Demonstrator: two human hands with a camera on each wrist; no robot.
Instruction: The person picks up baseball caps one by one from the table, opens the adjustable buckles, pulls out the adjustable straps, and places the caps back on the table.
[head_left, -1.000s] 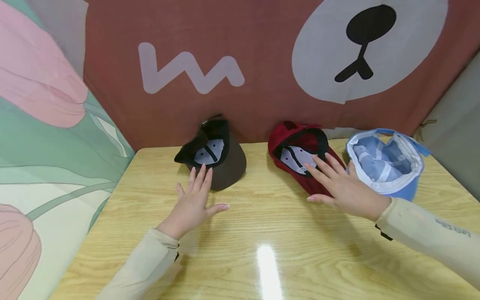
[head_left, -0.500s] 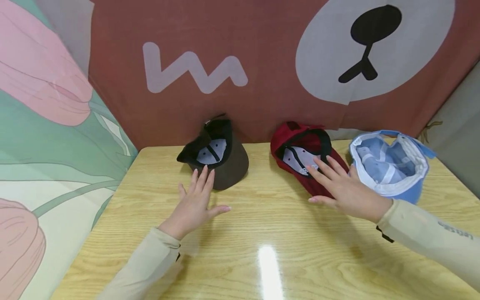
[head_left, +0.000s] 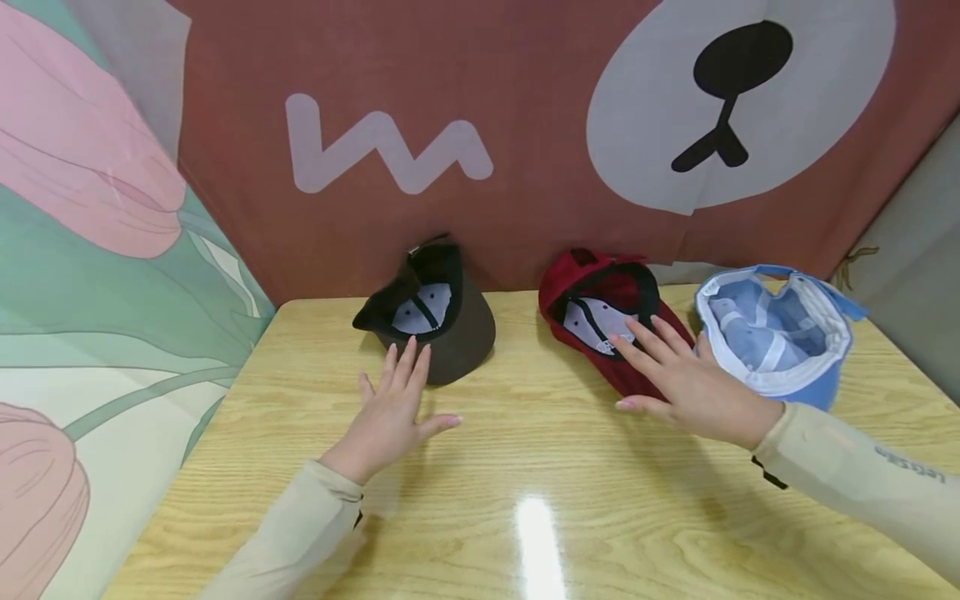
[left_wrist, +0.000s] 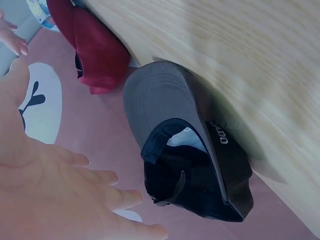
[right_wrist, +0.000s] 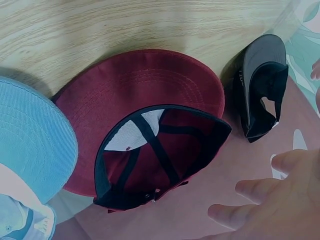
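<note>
Three caps lie upside down along the far side of the table, their insides facing up. My left hand (head_left: 386, 421), fingers straight and spread, hovers just in front of the dark grey-black cap (head_left: 465, 337); the left wrist view shows a gap between the fingers and that cap (left_wrist: 160, 100). With fingers spread, my right hand (head_left: 693, 379) hangs over the near part of the red cap (head_left: 562, 279) and hides some of its brim. Beside it on the right is the light blue cap (head_left: 813, 383), whose lining is white. Both hands hold nothing.
The wooden table (head_left: 480, 467) ends at a reddish-brown cloth backdrop (head_left: 525, 192) with a bear face, directly behind the caps. A floral cloth (head_left: 112, 308) hangs along the left side. Grey fabric (head_left: 915, 225) stands on the right.
The head view shifts slightly. Both hands and all three caps keep their places.
</note>
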